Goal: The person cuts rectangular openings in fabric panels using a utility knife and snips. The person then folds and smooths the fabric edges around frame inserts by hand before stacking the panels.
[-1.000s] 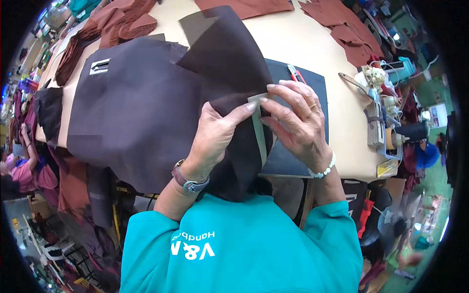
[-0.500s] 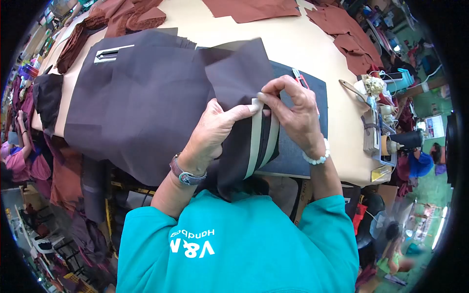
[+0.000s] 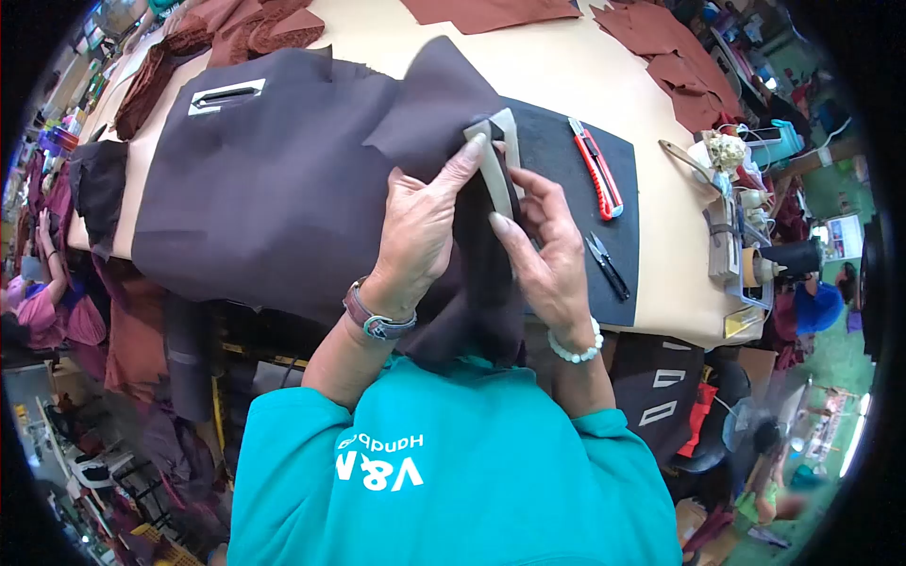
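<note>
A large dark fabric piece (image 3: pixel 274 179) spreads over the left of the table and hangs over its front edge. My left hand (image 3: pixel 415 222) pinches the fabric's edge, its thumb on a pale strip (image 3: pixel 493 174). On the strip's other side, my right hand (image 3: pixel 547 245) holds the strip edge between thumb and fingers, some of them hidden behind it. The strip folds at its top, with a dark gap between its two arms. A red utility knife (image 3: pixel 596 170) and small black-handled snips (image 3: pixel 609 269) lie on the dark mat (image 3: pixel 557 141) to the right.
Rust-brown fabric pieces (image 3: pixel 661 57) lie at the back right, more at the back left. At the right edge stand a brush (image 3: pixel 687 160), a container of tools (image 3: pixel 750 283) and bottles. A person in pink (image 3: pixel 47 302) is at the far left.
The strip and fabric edge have tilted and moved up slightly. My right hand has dropped lower, gripping the strip's right side. The utility knife and snips are now uncovered.
</note>
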Tool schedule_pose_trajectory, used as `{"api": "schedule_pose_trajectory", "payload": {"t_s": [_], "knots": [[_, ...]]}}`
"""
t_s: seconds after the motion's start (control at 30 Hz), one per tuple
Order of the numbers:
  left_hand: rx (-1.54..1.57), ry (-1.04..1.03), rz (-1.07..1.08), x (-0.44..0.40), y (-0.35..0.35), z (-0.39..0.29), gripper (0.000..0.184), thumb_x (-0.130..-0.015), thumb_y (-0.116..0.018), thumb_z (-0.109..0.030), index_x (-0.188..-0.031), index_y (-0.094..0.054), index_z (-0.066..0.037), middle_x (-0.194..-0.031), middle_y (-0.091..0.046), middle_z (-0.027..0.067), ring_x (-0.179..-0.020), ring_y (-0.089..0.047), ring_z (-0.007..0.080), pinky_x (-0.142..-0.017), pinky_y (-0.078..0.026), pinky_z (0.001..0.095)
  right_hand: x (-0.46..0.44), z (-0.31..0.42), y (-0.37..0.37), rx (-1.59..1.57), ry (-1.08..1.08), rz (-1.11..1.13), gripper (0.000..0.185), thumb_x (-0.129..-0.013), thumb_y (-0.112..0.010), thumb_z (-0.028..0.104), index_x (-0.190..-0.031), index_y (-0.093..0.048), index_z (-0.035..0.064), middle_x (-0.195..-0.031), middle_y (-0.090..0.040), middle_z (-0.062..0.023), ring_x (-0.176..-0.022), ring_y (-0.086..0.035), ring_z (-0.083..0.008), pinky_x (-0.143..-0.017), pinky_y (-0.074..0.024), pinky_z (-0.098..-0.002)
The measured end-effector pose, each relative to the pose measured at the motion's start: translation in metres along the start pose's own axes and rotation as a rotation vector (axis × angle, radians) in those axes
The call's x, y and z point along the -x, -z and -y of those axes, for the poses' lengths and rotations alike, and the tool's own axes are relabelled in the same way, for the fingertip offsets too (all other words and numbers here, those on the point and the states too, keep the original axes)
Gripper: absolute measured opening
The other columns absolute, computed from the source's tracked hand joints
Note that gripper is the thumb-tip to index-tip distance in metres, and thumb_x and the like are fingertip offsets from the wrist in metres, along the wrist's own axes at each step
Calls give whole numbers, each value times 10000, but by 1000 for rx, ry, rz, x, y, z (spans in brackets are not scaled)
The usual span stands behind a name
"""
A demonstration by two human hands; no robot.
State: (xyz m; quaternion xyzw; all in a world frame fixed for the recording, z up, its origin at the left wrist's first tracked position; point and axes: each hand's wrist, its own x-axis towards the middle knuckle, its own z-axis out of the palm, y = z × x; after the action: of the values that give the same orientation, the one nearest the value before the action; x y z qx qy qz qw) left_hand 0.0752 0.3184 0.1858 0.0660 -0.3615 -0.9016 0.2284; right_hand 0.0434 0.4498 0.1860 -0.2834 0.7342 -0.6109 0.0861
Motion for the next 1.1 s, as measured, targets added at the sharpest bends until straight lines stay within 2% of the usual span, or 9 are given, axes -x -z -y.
{"api": "schedule_pose_trajectory", "payload": {"t_s": [0.23, 0.3, 0.33, 0.43, 0.5, 0.57, 0.63, 0.83, 1.1], "knots": [[-204, -143, -240, 22, 32, -5, 216, -871, -580, -58, -1082, -587, -12, -1018, -639, 91, -956, -606, 185, -903, -449, 302, 4, -3, 27, 447, 145, 73, 461, -784, -559, -14, -1231, -454, 36, -892, -614, -158, -841, -619, -269, -770, -472, -339], [-291, 120, -268, 42, 50, -4, 207, -884, -573, -101, -1063, -593, 2, -969, -650, 91, -881, -627, 174, -819, -490, 278, -6, -20, 29, 655, 264, 135, 479, -769, -547, -25, -1235, -454, 35, -907, -605, -150, -888, -598, -284, -827, -451, -363], [-407, 584, -159, 53, 57, -20, 265, -890, -575, -147, -1089, -580, 29, -939, -660, 102, -793, -645, 165, -705, -513, 247, -10, -33, 29, 665, 282, 167, 496, -753, -534, -35, -1238, -457, 32, -908, -602, -131, -913, -576, -290, -870, -422, -388], [-525, 731, 424, 66, 46, -32, 307, -867, -604, -226, -1061, -612, 11, -948, -670, 123, -737, -658, 212, -639, -505, 275, -13, -59, 28, 657, 342, 264, 501, -748, -536, -37, -1239, -460, 29, -916, -606, -136, -908, -580, -292, -849, -435, -386], [-1137, -72, 690, 49, 39, -25, 272, -826, -625, -182, -1038, -626, -12, -933, -659, 150, -743, -646, 281, -668, -503, 333, -14, -64, 26, 624, 334, 296, 508, -752, -521, -50, -1250, -456, 33, -929, -617, -135, -937, -583, -286, -854, -438, -384], [-1427, -381, 554, 22, 35, -9, 206, -763, -654, -120, -936, -656, -8, -931, -644, 144, -847, -616, 307, -739, -481, 370, -11, -64, 24, 589, 334, 312, 510, -756, -511, -59, -1254, -455, 34, -930, -623, -135, -940, -588, -282, -851, -442, -382], [-1624, -412, 590, -5, 49, 12, 161, -757, -650, -119, -893, -663, -34, -843, -622, 115, -786, -595, 302, -706, -469, 376, -8, -75, 22, 540, 376, 251, 524, -764, -541, -51, -1269, -453, 55, -894, -641, -113, -889, -612, -271, -799, -474, -375], [-1516, -134, 786, -31, 59, 13, 129, -743, -660, -114, -848, -668, -39, -742, -590, 95, -723, -583, 265, -651, -451, 359, -4, -84, 26, 538, 412, 155, 461, -743, -608, -33, -1191, -536, 51, -931, -659, -96, -873, -628, -253, -803, -488, -369], [-1488, -360, 751, -19, 83, 13, 165, -717, -692, -89, -881, -697, -69, -722, -560, 59, -657, -546, 212, -595, -439, 321, -2, -88, 58, 815, 691, 279, 289, -808, -518, 84, -1079, -616, 64, -923, -657, -115, -861, -640, -231, -778, -517, -384]]}}
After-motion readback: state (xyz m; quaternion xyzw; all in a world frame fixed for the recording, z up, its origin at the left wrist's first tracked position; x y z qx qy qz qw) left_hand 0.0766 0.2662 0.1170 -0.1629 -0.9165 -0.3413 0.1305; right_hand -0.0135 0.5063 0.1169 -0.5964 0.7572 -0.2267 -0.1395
